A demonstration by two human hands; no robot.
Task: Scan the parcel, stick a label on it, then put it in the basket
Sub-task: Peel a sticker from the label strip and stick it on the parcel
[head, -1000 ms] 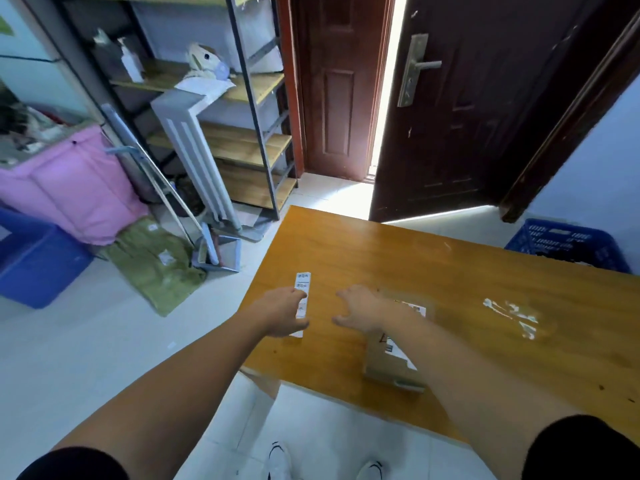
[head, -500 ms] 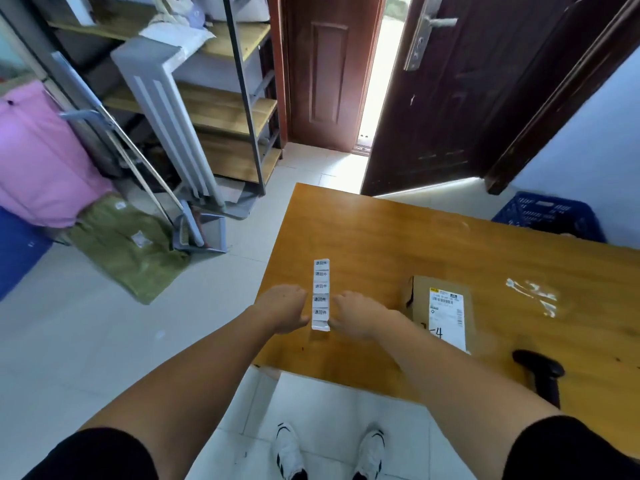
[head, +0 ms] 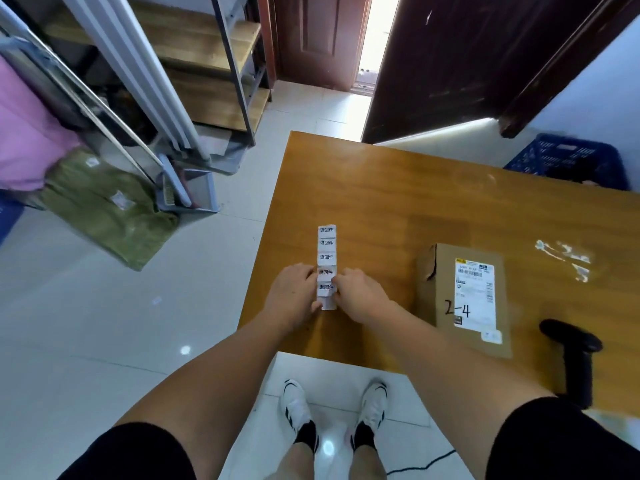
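A: What do you see on the table (head: pixel 381 188)?

B: I see a long strip of white labels (head: pixel 327 258) lying flat on the wood. It has black writing on each little sticker. My left hand (head: pixel 294 289) is on the left side of the strip, and my right hand (head: pixel 358 292) is on the right side. Both touch its near end.

A: Are the hands holding it?

B: The fingers on both hands are curled in and pinching the strip's edges near the lowest stickers. The rest of the strip lies free and points away from me.

A: Where is the parcel?

B: The parcel (head: pixel 464 299) is a brown box. It lies flat on the table, to the right of my hands and apart from them. It has a white shipping sticker on top and "2-4" written in black.

A: And the scanner?

B: The black scanner (head: pixel 575 358) stands just right of the box, near the table's front edge.

A: The basket?

B: The blue basket (head: pixel 568 161) sits on the floor behind the table's far right side.
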